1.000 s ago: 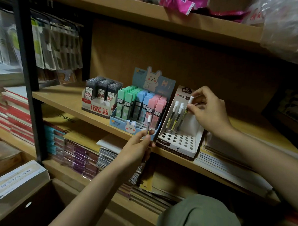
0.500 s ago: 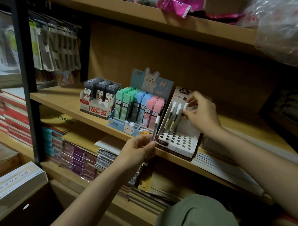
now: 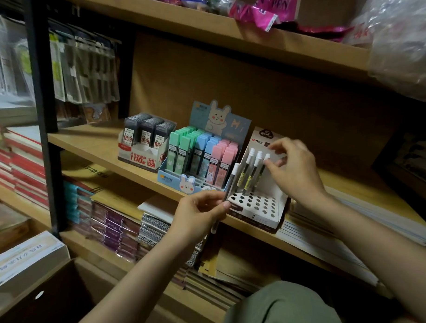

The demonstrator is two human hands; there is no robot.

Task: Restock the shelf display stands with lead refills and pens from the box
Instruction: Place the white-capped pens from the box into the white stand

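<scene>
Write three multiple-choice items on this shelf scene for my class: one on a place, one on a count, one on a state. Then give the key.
1. Where does the white pen stand sit?
A. right of the rabbit stand
B. left of it
C. on the top shelf

2. How many pens stand in it?
A. one
B. three
C. six

3. What is the left hand doing?
A. resting open
B. pushing a box
C. holding a pen

Key:
1 A, it stands beside the stand's right edge.
2 B, three white caps show.
3 C, its fingers pinch the barrel.

Left hand [image 3: 200, 214] pinches pen [image 3: 226, 195] — right hand [image 3: 295, 169] at stand [image 3: 258, 206].
</scene>
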